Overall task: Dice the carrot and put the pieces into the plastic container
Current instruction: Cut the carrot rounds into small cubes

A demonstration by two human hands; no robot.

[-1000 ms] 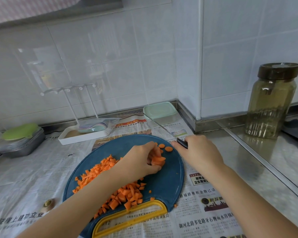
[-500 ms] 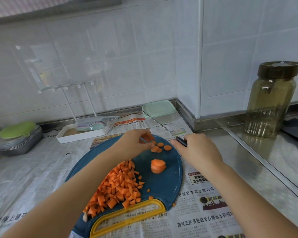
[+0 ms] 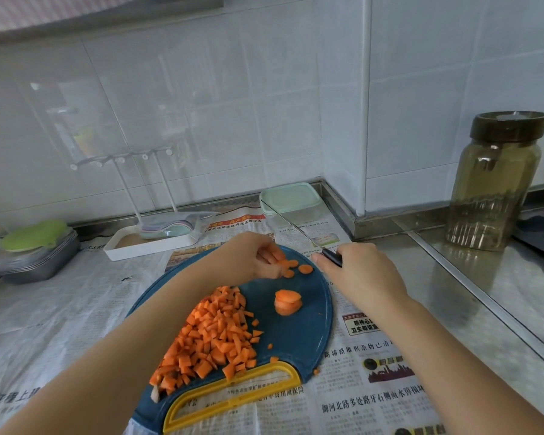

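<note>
Most of the carrot is already diced: a big heap of dice (image 3: 214, 337) lies on the lower left of the board (image 3: 299, 343). Left to cut are a short stack of slices (image 3: 288, 302) at mid-board and a few small rounds (image 3: 305, 269) at its far edge. None of it has reached the container (image 3: 291, 200), so I judge the cutting nearly finished and the whole transfer yet to do.

The left grip (image 3: 248, 259) sits over the far rounds, fingers curled, and seems to pinch one or two of them. The right grip (image 3: 361, 274) is wrapped round the handle of the knife (image 3: 296, 227), whose blade is off the board and points up the frame toward the container.

That container stands at upper middle, against the wall, its pale green lid on; no carrot shows inside. A lidded jar (image 3: 496, 183) of yellowish liquid stands on the bench at right. A white tray (image 3: 151, 243) holds pastel plastic items, and metal tins (image 3: 41, 262) at far left sit under a green lid.
</note>
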